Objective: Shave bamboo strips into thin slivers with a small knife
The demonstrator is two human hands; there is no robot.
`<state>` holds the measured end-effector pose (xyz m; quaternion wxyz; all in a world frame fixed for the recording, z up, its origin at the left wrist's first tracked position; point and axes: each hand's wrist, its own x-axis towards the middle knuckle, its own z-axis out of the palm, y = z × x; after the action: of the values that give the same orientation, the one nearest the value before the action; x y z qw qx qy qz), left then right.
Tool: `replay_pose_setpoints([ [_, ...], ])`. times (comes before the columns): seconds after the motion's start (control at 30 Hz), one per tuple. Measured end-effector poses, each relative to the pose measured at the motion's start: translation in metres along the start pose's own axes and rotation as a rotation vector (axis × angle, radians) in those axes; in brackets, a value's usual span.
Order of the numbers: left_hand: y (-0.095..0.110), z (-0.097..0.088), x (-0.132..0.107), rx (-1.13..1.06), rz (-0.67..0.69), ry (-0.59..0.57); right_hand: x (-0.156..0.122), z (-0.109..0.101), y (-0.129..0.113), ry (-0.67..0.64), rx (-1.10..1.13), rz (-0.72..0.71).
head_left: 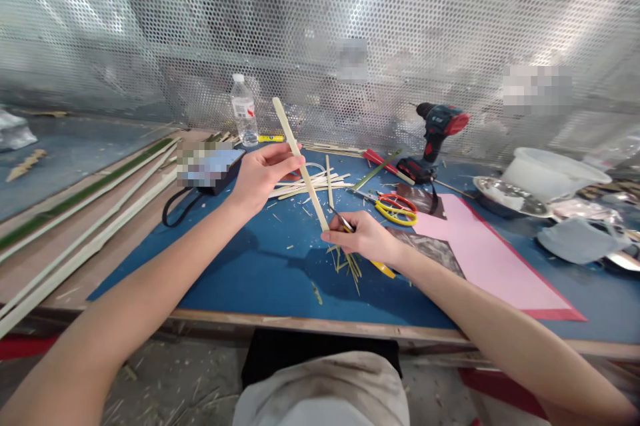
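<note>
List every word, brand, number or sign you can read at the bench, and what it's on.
No text is legible from here.
Water bottle: label with a red mark; lettering too small to read.
Cordless drill: small pale marking on the body; too blurred.
Yellow tube: dark markings; too small.
Device with a lit screen: partly pixelated; nothing readable.
Perforated metal panel: two pixelated patches; unreadable.
</note>
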<state>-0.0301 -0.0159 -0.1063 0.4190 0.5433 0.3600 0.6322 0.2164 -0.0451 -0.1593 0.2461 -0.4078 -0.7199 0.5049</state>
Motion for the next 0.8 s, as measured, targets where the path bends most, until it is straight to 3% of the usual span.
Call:
replay_pose_setpoints([
  [0.37,-0.004,-0.006,0.007,-0.109,-0.060,0.017,-0.002,0.001,-0.007,-0.030,-0.036,0.006],
  [0.8,0.002,-0.002,0.002,0.001,0.041,-0.055,-0.005,0.002,-0.013,-0.061,-0.315,-0.052],
])
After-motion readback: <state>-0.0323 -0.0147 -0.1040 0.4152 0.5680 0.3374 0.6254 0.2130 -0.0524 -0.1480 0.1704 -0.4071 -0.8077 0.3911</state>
